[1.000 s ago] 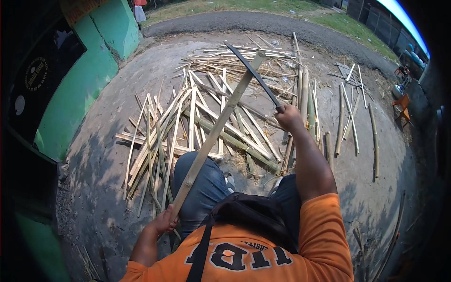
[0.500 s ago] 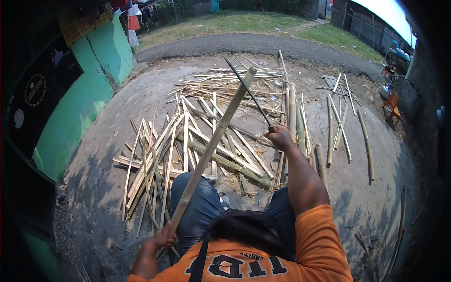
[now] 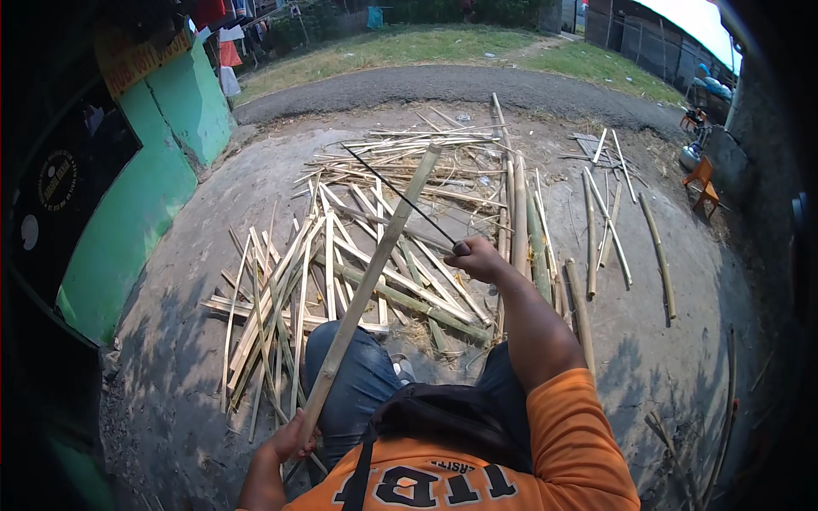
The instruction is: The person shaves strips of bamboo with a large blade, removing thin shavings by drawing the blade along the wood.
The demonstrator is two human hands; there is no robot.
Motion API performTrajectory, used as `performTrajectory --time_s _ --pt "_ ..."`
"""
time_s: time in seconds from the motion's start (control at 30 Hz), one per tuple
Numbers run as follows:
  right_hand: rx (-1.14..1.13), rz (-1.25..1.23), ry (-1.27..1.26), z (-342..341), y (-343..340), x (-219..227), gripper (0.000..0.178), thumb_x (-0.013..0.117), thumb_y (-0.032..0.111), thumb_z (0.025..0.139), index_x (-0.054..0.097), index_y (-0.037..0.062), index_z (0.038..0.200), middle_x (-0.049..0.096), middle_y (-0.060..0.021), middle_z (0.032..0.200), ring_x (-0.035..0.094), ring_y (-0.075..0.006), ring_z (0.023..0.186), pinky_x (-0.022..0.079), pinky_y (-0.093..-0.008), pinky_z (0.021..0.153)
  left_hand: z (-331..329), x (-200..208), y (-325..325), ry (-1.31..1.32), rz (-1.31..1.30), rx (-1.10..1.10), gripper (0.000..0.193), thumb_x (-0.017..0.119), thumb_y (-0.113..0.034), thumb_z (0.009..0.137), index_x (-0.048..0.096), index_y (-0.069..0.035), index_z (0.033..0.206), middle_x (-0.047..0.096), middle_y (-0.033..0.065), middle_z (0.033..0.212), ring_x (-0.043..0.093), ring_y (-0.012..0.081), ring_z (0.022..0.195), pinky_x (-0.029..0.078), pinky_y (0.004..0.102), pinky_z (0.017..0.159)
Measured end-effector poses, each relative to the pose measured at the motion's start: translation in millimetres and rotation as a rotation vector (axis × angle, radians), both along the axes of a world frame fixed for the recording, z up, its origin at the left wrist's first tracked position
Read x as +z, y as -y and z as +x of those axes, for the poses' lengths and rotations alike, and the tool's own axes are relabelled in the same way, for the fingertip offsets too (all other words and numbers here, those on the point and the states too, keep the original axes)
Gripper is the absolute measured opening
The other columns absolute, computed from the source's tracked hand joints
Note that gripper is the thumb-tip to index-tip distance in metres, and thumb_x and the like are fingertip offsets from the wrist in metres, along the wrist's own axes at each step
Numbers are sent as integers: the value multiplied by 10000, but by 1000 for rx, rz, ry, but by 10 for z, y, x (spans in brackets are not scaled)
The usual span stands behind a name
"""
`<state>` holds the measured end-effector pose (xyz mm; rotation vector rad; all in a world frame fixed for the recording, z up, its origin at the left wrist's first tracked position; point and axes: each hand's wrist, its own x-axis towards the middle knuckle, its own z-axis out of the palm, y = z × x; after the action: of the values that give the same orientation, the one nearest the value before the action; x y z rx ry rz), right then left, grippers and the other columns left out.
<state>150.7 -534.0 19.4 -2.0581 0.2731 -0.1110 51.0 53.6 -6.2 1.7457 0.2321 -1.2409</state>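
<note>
My left hand (image 3: 294, 436) is closed round the lower end of a long bamboo slat (image 3: 362, 294), beside my left knee. The slat slants up and away to the right, its far end raised over the ground. In my right hand (image 3: 480, 261) is the dark handle of a machete (image 3: 385, 182). Its thin dark blade points up and to the left, crossing the slat near its upper end. Whether the edge touches the slat, I cannot tell.
Split bamboo strips (image 3: 264, 315) lie in a loose heap before my knees, with more strips (image 3: 409, 153) farther off. Whole bamboo poles (image 3: 520, 213) lie to the right. A green wall (image 3: 128, 238) stands at left, an orange chair (image 3: 702, 183) at far right.
My right hand has swung left and slightly down with the machete, whose blade now lies flatter across the slat. The slat's upper end has shifted left and a little lower.
</note>
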Motion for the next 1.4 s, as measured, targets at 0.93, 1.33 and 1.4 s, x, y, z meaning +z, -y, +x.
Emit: performTrajectory --time_s 0.93,1.33,1.4 --pt "65 -152 -7 14 -6 -114 422 836 428 800 776 81 1032 751 -183 942 720 -320 891 549 -419 837 -315 223 295 922 501 -22 573 936 -341 724 665 10 1086 742 223 952 742 376 883 566 450 773" --pt "62 -177 10 -61 -21 -35 425 822 422 798 753 47 984 733 -199 891 686 -330 818 544 -423 811 -439 367 408 1154 587 -120 457 858 -334 804 673 -3 1059 727 241 903 715 454 852 557 514 751" --pt "49 -188 25 -74 -17 -27 427 823 421 798 754 45 987 733 -202 892 687 -331 819 545 -423 813 -442 380 435 1147 646 -130 447 850 -331 813 674 -4 1064 729 244 910 715 457 859 557 521 757"
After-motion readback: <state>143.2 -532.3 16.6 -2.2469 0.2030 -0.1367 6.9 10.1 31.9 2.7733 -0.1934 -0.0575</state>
